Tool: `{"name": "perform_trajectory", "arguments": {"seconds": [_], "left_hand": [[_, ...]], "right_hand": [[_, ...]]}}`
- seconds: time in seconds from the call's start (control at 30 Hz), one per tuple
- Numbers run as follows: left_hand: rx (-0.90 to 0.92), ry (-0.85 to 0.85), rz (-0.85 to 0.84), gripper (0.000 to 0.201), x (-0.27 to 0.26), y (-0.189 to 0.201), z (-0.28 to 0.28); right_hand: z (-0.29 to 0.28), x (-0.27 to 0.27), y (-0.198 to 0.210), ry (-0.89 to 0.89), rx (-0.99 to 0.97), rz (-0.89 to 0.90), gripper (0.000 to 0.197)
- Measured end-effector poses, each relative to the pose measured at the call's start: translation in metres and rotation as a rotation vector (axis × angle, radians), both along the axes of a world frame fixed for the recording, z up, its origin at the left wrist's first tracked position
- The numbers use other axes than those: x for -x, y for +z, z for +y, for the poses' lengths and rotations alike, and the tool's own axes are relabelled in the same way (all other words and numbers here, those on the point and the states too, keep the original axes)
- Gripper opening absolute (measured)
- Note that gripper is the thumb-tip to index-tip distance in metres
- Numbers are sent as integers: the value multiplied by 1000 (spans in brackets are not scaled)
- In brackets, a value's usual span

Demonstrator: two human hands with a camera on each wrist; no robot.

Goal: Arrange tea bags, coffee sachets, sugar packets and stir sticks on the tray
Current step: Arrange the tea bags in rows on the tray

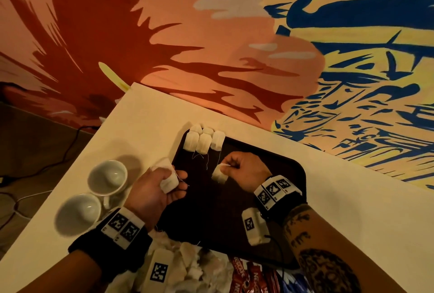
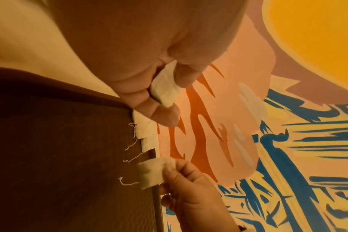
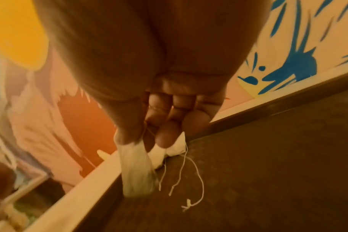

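Tea bags (image 1: pixel 203 140) lie in a tight overlapping cluster at the far left corner of the dark tray (image 1: pixel 277 165), strings trailing onto it. Right hand (image 1: pixel 246 170) hovers over the tray's middle, knuckles up, wrist bent inward — thumb and forefinger pinch the top of a single tea bag (image 1: pixel 219 176), which hangs down just above the tray surface; remaining fingers curled into the palm. Left hand (image 1: pixel 155 189) sits at the tray's left rim, palm turned partly up, fingers wrapped round a small bunch of tea bags (image 1: pixel 168 176). Both wrists carry black bands with coded white blocks. Two white cups (image 1: pixel 94 195) rest on the table (image 1: pixel 141 114) left of the tray. Near edge — loose heap of tea bags (image 1: pixel 187 264) and red coffee sachets (image 1: pixel 249 276)
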State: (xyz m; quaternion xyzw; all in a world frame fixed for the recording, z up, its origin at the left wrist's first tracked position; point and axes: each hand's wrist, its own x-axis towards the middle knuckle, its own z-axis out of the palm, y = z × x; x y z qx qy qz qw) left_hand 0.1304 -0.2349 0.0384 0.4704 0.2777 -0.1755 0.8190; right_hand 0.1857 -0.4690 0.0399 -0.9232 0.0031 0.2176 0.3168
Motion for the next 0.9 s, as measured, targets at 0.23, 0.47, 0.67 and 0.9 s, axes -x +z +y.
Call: {"name": "perform_trajectory", "arguments": {"seconds": [0.23,0.47,0.67,0.9], "left_hand": [[-57,-40,-61,18,-9,-2,8],[-109,-109,-69,20,-12,-3,12],[-124,-132,-68,22,-18,-7,19],[-117,-127,-54,21,-19,-13,17]], "right_hand": [[14,-29,-22,143,223,87,8],[17,-68,-44,80,326,15,12],[16,-90,-53,9,341,2,12],[17,-101,-52,-25,336,10,19]]}}
